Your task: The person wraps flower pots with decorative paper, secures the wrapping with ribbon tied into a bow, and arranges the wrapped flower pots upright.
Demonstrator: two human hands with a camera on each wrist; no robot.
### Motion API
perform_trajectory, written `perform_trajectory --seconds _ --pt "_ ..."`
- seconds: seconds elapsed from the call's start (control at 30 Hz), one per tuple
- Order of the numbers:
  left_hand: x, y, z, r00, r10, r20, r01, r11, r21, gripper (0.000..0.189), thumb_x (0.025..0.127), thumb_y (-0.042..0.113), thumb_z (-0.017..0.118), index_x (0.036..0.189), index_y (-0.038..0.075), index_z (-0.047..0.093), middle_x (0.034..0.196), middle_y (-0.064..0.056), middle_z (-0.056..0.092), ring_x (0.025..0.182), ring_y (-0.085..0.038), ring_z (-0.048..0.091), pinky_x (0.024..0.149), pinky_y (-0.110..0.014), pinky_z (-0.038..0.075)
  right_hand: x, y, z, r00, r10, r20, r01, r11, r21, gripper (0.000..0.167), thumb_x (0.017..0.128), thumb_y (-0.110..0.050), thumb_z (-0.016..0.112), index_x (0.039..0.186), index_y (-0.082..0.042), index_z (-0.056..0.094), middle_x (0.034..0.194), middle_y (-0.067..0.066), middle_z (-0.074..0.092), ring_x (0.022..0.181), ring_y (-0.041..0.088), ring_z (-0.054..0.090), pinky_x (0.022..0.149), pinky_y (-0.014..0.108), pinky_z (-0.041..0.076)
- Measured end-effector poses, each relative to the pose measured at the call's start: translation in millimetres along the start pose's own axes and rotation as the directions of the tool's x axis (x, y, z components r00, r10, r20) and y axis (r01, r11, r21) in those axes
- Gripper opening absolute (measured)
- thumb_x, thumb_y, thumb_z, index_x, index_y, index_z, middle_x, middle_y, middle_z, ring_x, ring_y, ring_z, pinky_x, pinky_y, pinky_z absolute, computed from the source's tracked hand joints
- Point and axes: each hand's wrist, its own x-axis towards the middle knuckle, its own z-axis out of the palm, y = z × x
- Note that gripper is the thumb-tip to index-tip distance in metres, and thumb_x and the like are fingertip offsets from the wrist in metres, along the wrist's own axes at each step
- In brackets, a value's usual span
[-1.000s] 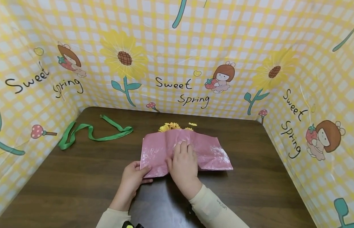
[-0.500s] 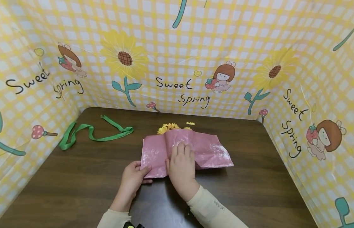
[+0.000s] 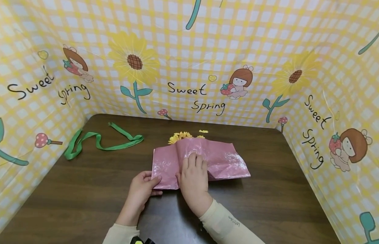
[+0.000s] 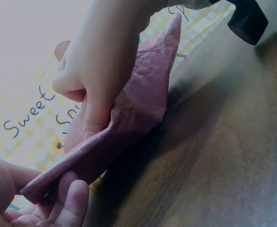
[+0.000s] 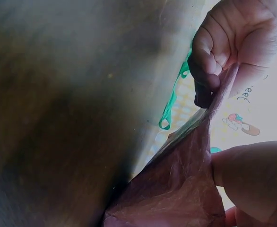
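At left of the frame, a green ribbon (image 3: 116, 148) is lying on the table (image 3: 70, 200). At lower centre, my left hand (image 3: 141, 186) is pinching the near-left corner of the pink paper (image 3: 166, 166), which is spreading mid-frame, yellow flowers (image 3: 178, 136) showing past it. Just right, my right hand (image 3: 193, 184) is pressing the paper, fingers extended. Ideally I'm pressing lightly and holding that corner taut, avoiding creases.

The paper (image 3: 193, 146) is pink flecked with white, flowers (image 3: 180, 136) yellow, ribbon (image 3: 116, 147) green, table (image 3: 262, 203) brown, backdrop (image 3: 183, 61) yellow-checked.
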Motion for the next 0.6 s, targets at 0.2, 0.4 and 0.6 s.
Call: perform_trajectory --seconds 0.2,0.4,0.6 --pt "-0.8 0.7 0.8 1.0 0.0 0.002 0.0 1.0 0.006 0.035 0.098 0.003 0.065 0.126 -0.012 0.05 0.088 -0.012 0.072 0.064 -0.021 0.07 0.058 -0.037 0.061 -0.2 0.2 0.6 1.0 -0.003 0.009 0.003 1.0 0.0 0.066 0.09 -0.061 0.066 0.123 -0.006 0.054 0.131 0.017 0.051 0.119 0.035 0.048 0.096 0.047 0.044" --pt "-2.4 2.0 0.2 1.0 -0.001 -0.017 0.002 1.0 0.026 0.029 0.104 0.011 0.059 0.121 -0.012 0.054 0.093 -0.014 0.071 0.066 -0.023 0.071 0.061 -0.037 0.061 3.2 6.0 -0.6 0.996 -0.019 -0.088 0.022 0.999 0.034 0.05 0.093 -0.051 0.066 0.112 -0.006 0.058 0.115 0.013 0.056 0.103 0.032 0.054 0.083 0.043 0.049" --pt "-1.8 1.8 -1.2 0.999 0.004 -0.048 -0.003 1.0 0.02 0.023 0.101 0.008 0.063 0.113 -0.011 0.057 0.083 -0.008 0.068 0.064 -0.016 0.068 0.061 -0.036 0.061 7.8 15.0 -6.5 0.989 -0.058 -0.137 0.064 0.997 0.046 0.01 0.099 -0.02 0.057 0.096 -0.011 0.059 0.094 0.008 0.053 0.086 0.028 0.053 0.068 0.036 0.048"
